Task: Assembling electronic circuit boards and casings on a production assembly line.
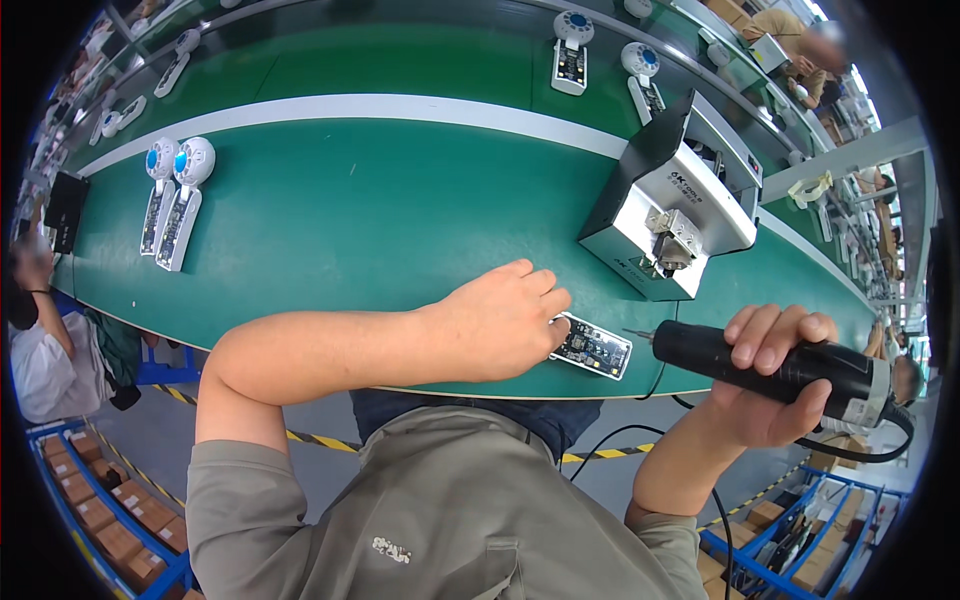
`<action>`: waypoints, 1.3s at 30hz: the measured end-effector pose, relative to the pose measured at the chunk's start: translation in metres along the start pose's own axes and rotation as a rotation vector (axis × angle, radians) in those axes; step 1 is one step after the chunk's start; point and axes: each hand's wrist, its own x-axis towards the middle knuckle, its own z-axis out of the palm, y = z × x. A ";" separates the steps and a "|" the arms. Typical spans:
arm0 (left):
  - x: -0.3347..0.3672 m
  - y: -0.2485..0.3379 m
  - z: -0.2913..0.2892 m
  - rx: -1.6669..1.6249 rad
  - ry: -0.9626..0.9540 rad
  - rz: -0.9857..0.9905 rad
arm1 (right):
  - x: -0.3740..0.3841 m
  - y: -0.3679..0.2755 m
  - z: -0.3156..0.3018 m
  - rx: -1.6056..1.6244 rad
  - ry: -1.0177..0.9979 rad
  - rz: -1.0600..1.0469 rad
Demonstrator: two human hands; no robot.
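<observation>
My right hand (775,365) is wrapped round a black electric screwdriver (700,352), held almost level above the table's front edge at the right. Its thin bit points left, just beyond the end of a white open casing with a bare circuit board (597,350). That casing lies on the green table, and my left hand (500,322) is closed over its left end with curled fingers. My palm hides whatever part of the device lies beneath it.
A silver and black screw feeder (670,205) stands behind, at the right. Two white devices with round, blue-centred heads (185,200) lie at the left of the green table (350,220). More lie on a green conveyor (420,60) at the back. The screwdriver's black cable (890,440) hangs at the right.
</observation>
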 end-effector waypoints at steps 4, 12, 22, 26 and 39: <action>-0.002 0.000 -0.001 0.019 -0.005 0.006 | 0.004 0.001 -0.006 -0.051 -0.011 -0.027; -0.006 0.000 0.003 0.002 0.004 -0.005 | 0.027 0.014 -0.024 -0.136 0.037 -0.216; -0.002 0.000 0.001 -0.044 -0.020 -0.026 | 0.038 0.026 -0.016 -0.217 -0.073 -0.150; -0.001 -0.002 0.000 -0.039 -0.019 -0.022 | 0.027 0.014 -0.010 -0.109 -0.022 -0.049; 0.002 -0.001 0.001 -0.093 -0.037 -0.048 | -0.032 -0.008 -0.020 0.017 0.097 0.125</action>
